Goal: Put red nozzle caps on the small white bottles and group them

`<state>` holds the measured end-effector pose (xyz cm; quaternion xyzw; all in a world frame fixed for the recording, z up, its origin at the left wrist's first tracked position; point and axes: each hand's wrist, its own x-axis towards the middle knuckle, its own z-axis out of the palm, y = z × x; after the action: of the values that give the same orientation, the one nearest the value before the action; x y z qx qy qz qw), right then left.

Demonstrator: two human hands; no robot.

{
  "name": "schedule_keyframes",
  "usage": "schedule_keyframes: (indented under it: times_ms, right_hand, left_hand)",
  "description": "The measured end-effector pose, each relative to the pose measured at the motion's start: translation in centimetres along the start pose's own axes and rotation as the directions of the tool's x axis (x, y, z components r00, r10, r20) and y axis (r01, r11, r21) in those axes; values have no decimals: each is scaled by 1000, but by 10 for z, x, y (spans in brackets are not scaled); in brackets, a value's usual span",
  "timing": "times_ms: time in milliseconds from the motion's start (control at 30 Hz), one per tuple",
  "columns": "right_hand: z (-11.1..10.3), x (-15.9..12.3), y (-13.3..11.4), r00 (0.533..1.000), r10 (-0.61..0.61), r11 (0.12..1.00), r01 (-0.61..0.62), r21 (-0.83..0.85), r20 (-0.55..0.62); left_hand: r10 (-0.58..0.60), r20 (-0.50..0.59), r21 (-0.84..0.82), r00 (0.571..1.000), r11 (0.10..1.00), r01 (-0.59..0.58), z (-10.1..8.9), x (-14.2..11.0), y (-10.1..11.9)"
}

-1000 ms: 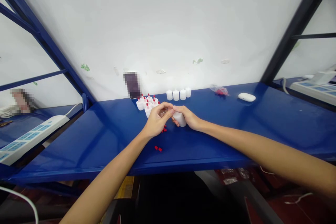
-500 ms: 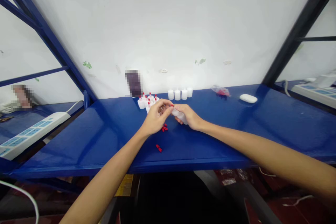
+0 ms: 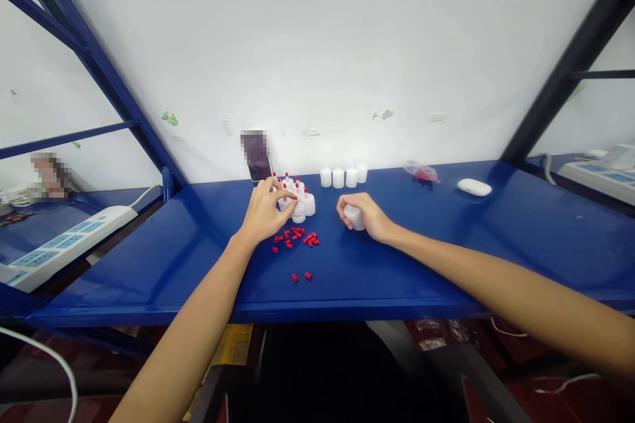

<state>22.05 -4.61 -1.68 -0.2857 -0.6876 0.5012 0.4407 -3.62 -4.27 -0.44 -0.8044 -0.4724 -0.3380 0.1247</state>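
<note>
My left hand (image 3: 265,211) is at the near left side of a cluster of small white plastic bottles (image 3: 309,203) with pointed red caps. Its thumb and forefinger pinch the red tip of the front white bottle (image 3: 298,217), whose body is partly hidden by the hand. To the right, my right hand (image 3: 364,211) curls around another white bottle (image 3: 354,216), held low over the table; its top is hidden by the fingers. Between the hands and nearer me, several loose red caps (image 3: 296,231) lie scattered on the blue table (image 3: 397,271). Two more red caps (image 3: 308,275) lie closer to the front edge.
Several white bottles without red caps (image 3: 338,178) stand in a row by the wall. Behind them to the right are a plastic bag with red pieces (image 3: 424,174) and a white oval case (image 3: 474,187). A phone (image 3: 258,158) leans against the wall; a power strip (image 3: 74,238) is at left.
My hands have moved apart. The left went left to the capped bottles; the right stays closed on a white bottle, slightly to the right. More loose red caps are now uncovered.
</note>
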Motion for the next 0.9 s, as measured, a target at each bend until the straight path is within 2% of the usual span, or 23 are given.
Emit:
schedule_keyframes:
  times_ms: [100, 200, 267, 300, 367, 433, 533, 600, 733, 900]
  right_hand:
    - [-2, -2, 4, 996, -85, 993, 88, 83, -33]
    - [-3, -4, 6, 976, -179, 974, 194, 116, -126]
    - [-3, -5, 6, 955, -219, 960, 247, 129, -199]
    - [-3, -6, 7, 946, -231, 955, 265, 133, -229]
    - [-3, -6, 7, 928, -247, 948, 291, 128, -280]
    - [-3, -6, 8, 909, -273, 942, 319, 104, -316]
    - [-4, -7, 10, 890, -328, 935, 354, 28, -316]
    - [-3, -8, 9, 909, -334, 942, 328, -65, -251]
    - [1, -10, 3, 959, -268, 934, 236, -267, -90]
    - [8, -14, -4, 978, -185, 899, 207, -386, 96]
  left_hand:
    - [7, 7, 2, 1000, 1000, -7, 0, 1, 0]
    - [11, -5, -66, 1000, 998, -11, -6, 2, 8]
    - [24, 74, -149, 997, 989, -13, -17, 0, 20]
    - [40, 156, -193, 987, 981, -9, -24, -3, 27]
    - [91, 356, -275, 930, 961, 11, -41, -12, 43]
    - [142, 518, -288, 843, 958, 16, -58, -25, 57]
    - [159, 602, -271, 783, 963, 12, -74, -42, 71]
    - [158, 608, -264, 778, 964, 10, -74, -49, 74]
    - [180, 569, -280, 803, 960, -17, -61, -53, 70]
    - [228, 421, -350, 878, 934, -75, -45, -49, 68]
